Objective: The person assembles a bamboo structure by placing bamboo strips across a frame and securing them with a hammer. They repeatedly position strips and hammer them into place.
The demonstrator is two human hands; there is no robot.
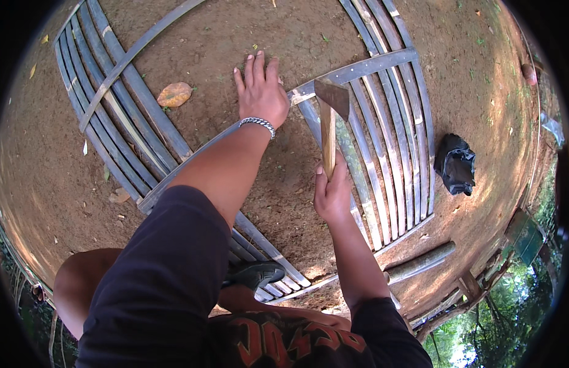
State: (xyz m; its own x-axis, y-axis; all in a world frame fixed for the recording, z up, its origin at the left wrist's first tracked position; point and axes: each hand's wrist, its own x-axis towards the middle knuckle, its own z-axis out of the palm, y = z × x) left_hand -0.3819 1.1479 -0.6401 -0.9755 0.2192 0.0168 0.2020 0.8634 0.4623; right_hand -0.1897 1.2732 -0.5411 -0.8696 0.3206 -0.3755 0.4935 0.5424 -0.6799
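My right hand (pixel 333 193) is wrapped round the wooden handle of a hatchet (pixel 329 138). The dark metal head of the hatchet is over a crosspiece (pixel 376 64) of a slatted bamboo frame. Stretched out flat, my left hand (pixel 260 92) has its fingers apart and holds nothing. It lies beside the pale end of that crosspiece, to the left of the hatchet head; whether the palm presses on the strip is hidden. A chain bracelet (pixel 258 124) circles my left wrist. Long split bamboo slats (pixel 392 147) run under the crosspiece on the right.
More bamboo slats (pixel 122 104) lie at the left under a curved crosspiece. A black plastic bag (pixel 456 164) is on the dirt at the right, with a bamboo pole (pixel 422 260) below it. My shod foot (pixel 257 275) rests by the near slats. A dry leaf (pixel 174 94) lies between the slatted parts.
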